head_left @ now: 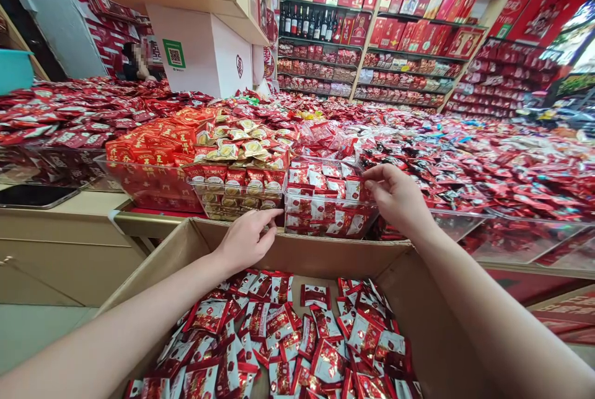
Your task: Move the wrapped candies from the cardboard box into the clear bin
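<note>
The person's left hand [248,240] stretches across the near wall of an open brown cardboard box [297,256], relaxed and partly open, with its fingertips [277,214] just at the front rim of a clear plastic bin [330,216] and nothing visibly held. The right hand [397,199] is curled over the bin's far corner, its fingers [369,176] closing at the topmost packets; whether they grip a packet or only touch it cannot be told.

The bin holds small red-and-white foil packets [325,185], stood in rows with their printed faces showing, apparently so that the packets stay ordered and readable from the front. More of the same kind of packets [288,340] lie loose in a heap at the bottom of the box, which sits directly below the bin, seemingly placed so that both containers are within easy reach of the hands.

Beside the bin, a second clear bin [237,201] holds gold-and-red wrapped sweets. A black smartphone [35,196] lies on a beige wooden desk [65,222] to the left. Behind the display, tall wooden shelves [362,33] carry red gift boxes and dark wine bottles, and a seated person [134,61] is visible in the background.
</note>
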Action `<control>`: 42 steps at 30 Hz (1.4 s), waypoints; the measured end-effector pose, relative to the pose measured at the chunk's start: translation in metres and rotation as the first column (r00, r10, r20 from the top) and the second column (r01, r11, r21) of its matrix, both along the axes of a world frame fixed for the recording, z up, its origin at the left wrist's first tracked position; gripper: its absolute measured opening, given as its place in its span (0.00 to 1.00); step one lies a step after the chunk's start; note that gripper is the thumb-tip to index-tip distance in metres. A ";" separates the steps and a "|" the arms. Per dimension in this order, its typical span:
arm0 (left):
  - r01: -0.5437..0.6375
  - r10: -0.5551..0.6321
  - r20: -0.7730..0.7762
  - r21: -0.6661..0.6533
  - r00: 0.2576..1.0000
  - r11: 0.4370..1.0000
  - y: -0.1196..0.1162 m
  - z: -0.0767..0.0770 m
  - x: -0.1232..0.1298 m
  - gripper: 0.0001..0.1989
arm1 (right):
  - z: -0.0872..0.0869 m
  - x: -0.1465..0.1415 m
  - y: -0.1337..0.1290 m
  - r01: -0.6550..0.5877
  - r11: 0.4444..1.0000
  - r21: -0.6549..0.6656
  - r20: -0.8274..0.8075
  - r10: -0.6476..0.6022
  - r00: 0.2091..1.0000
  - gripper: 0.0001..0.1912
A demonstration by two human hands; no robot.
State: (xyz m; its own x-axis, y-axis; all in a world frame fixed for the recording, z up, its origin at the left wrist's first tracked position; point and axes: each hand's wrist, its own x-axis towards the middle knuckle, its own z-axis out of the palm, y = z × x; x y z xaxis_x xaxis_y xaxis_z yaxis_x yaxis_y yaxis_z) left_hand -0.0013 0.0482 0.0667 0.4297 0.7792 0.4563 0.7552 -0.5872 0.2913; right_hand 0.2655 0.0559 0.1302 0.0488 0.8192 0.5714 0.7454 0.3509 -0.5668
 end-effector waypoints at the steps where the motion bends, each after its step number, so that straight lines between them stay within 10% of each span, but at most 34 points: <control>1: 0.001 -0.001 -0.002 0.000 1.000 1.000 0.000 0.000 0.000 0.17 | 0.000 0.000 0.001 -0.011 1.000 -0.013 0.021 0.011 1.000 0.07; 21: -0.007 0.007 -0.011 0.013 1.000 1.000 -0.001 0.000 0.000 0.17 | 0.002 -0.007 0.002 0.060 0.983 -0.171 0.308 -0.005 0.951 0.08; 35: -0.011 0.011 -0.038 0.012 0.999 1.000 0.000 -0.001 0.002 0.17 | -0.007 -0.006 -0.008 0.019 0.975 0.221 0.266 -0.079 0.961 0.10; 39: -0.005 0.005 -0.029 -0.004 1.000 1.000 0.000 -0.001 0.003 0.17 | -0.015 -0.027 -0.035 -0.288 0.909 0.302 0.247 0.217 0.944 0.09; 42: -0.011 0.010 -0.026 -0.029 1.000 1.000 0.000 -0.001 0.005 0.16 | -0.050 -0.054 -0.052 -0.584 0.801 -0.132 0.447 0.574 0.686 0.10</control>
